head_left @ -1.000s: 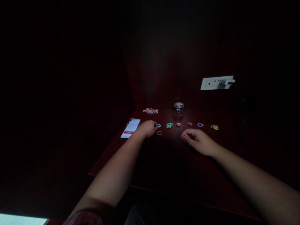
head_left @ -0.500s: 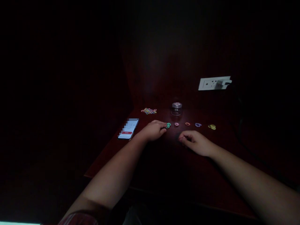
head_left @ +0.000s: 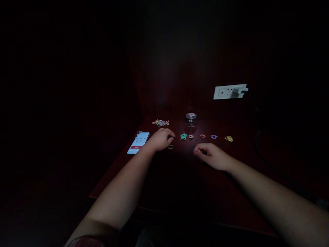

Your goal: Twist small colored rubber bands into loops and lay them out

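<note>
left hand (head_left: 161, 140): thumb, fingers parted near green bands (head_left: 183, 137) | right hand (head_left: 211, 155): fingertips together, contents unclear

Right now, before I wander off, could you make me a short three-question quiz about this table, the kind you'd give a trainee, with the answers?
1. True or false: the wall socket has a plug in it.

2. Which of these is nearest the left hand?
A. yellow bands
B. green bands
C. purple bands

3. Fill in the blank, from the wearer's view: the phone lies to the ____ of the left hand.

Key: 1. True. 2. B, the green bands. 3. Left.
</note>
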Demonstrator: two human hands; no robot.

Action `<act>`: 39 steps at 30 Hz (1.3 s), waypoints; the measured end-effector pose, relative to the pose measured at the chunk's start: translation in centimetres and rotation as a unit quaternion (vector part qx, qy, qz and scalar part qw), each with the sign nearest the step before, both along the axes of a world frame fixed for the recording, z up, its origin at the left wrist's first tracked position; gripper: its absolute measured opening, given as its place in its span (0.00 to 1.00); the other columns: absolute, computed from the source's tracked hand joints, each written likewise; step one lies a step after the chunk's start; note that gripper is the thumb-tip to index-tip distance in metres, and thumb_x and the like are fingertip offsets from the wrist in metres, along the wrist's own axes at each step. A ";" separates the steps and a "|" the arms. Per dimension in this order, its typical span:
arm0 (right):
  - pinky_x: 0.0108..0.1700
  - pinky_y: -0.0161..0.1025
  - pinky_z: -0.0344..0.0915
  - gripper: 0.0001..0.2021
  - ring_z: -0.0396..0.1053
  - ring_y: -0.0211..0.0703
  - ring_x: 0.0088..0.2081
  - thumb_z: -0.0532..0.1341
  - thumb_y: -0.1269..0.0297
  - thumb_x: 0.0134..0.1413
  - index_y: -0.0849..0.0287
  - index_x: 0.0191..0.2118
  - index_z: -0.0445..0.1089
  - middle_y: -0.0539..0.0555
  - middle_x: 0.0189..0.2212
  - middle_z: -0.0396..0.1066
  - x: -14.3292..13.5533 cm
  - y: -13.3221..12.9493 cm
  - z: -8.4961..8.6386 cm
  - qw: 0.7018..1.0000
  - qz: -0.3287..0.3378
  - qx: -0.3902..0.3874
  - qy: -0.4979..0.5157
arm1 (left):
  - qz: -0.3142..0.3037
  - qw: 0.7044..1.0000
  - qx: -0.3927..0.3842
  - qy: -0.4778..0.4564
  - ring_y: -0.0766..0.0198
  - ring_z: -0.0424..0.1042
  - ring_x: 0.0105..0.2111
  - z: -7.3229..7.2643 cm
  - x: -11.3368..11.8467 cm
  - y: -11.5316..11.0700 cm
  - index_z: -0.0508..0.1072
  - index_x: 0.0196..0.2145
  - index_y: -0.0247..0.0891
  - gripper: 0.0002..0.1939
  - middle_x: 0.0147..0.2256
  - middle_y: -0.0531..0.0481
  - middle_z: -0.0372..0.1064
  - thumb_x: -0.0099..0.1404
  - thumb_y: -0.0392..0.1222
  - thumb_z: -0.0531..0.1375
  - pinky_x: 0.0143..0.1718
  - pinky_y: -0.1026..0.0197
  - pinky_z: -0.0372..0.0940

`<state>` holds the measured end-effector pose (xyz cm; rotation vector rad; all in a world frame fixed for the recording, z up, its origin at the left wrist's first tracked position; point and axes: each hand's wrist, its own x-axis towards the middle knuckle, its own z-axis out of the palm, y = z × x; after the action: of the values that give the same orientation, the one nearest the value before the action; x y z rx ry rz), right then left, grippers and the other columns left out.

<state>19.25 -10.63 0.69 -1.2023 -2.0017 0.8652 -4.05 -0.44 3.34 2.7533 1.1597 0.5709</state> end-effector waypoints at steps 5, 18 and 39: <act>0.25 0.33 0.55 0.12 0.58 0.35 0.23 0.56 0.58 0.55 0.61 0.28 0.66 0.48 0.20 0.61 0.0 0.0 0.0 1.000 0.006 -0.002 0.001 | -0.007 0.986 -0.165 0.006 0.67 0.71 0.31 0.5 -1.3 -0.7 0.75 0.39 0.38 0.14 0.34 0.51 0.74 0.55 0.45 0.62 0.32 0.67 0.63; 0.26 0.34 0.56 0.10 0.57 0.36 0.24 0.56 0.57 0.56 0.60 0.33 0.67 0.48 0.22 0.61 -0.1 -0.1 -0.1 1.000 -0.006 0.010 -0.009 | -0.077 0.931 -0.319 -0.159 0.71 0.67 0.25 -0.8 1.2 -2.1 0.70 0.36 0.33 0.11 0.30 0.51 0.72 0.52 0.32 0.61 0.26 0.68 0.58; 0.24 0.33 0.56 0.10 0.59 0.36 0.22 0.55 0.60 0.55 0.60 0.29 0.66 0.49 0.20 0.63 0.2 0.0 0.6 0.997 -0.031 0.072 0.002 | -0.163 0.886 -0.315 -0.300 0.74 0.62 0.24 -1.8 5.0 -4.9 0.70 0.34 0.32 0.17 0.31 0.51 0.69 0.49 0.43 0.69 0.29 0.67 0.60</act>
<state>19.43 -10.64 1.34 -1.1716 -1.9766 0.6799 0.93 -5.35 1.52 1.9344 0.5732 0.7574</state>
